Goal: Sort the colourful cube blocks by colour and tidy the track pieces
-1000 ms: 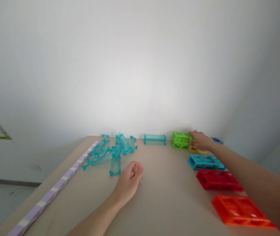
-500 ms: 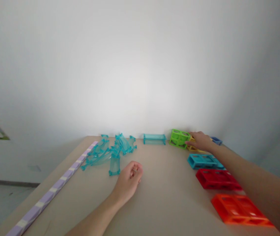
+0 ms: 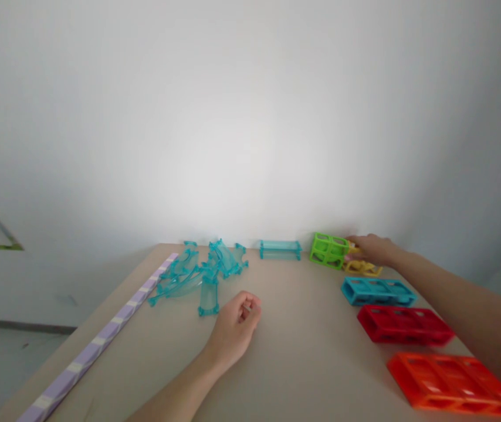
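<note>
Green block (image 3: 328,251) touched by right hand (image 3: 371,249) at far edge; grip not discernible.
Blue frame (image 3: 378,291), red frame (image 3: 404,324), orange frame (image 3: 453,384) laid along the bench (image 3: 303,357) right edge; left hand (image 3: 233,328) curled, empty.

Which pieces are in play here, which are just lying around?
In play: right hand at green block and yellow piece beside it.
Lying about: blue block, red block, orange block, clear teal pieces, purple strip; left hand rests curled.

Track pieces (image 3: 202,272) left, frames (image 3: 404,326) right
</note>
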Action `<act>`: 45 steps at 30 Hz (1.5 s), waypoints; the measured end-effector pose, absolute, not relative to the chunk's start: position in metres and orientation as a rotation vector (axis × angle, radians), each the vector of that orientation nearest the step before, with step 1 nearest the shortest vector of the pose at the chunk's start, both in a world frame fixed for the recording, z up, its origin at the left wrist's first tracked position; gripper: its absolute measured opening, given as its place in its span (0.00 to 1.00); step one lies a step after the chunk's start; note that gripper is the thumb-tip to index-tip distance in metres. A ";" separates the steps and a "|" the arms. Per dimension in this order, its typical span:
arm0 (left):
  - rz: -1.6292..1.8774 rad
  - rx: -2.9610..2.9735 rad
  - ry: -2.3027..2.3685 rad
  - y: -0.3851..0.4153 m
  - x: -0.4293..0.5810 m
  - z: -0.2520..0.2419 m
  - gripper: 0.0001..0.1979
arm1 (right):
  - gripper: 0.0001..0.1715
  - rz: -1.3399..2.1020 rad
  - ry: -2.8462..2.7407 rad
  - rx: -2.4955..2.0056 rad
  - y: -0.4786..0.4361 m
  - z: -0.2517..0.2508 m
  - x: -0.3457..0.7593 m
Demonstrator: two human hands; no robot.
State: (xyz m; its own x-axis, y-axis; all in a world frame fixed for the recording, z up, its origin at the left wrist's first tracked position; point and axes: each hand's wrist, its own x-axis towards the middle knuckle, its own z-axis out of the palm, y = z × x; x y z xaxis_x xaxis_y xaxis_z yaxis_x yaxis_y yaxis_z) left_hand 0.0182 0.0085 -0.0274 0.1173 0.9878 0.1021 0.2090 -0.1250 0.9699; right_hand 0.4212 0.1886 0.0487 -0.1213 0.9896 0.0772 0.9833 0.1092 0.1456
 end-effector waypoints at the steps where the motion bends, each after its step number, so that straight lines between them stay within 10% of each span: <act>1: 1.101 1.510 1.235 0.009 0.018 -0.027 0.13 | 0.33 0.230 2.324 2.039 0.190 0.047 0.422; 45: 0.992 2.061 1.372 0.126 0.185 -0.021 0.21 | 0.36 0.310 2.443 1.764 0.168 0.047 0.399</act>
State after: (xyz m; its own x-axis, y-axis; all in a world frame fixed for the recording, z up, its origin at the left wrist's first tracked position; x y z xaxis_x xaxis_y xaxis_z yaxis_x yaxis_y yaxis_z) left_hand 0.1853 0.1257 -0.0205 0.2383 0.9210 0.3083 0.5814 -0.3895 0.7143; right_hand 0.3992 0.1683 0.0471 -0.3175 0.9478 0.0284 0.9249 0.3029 0.2300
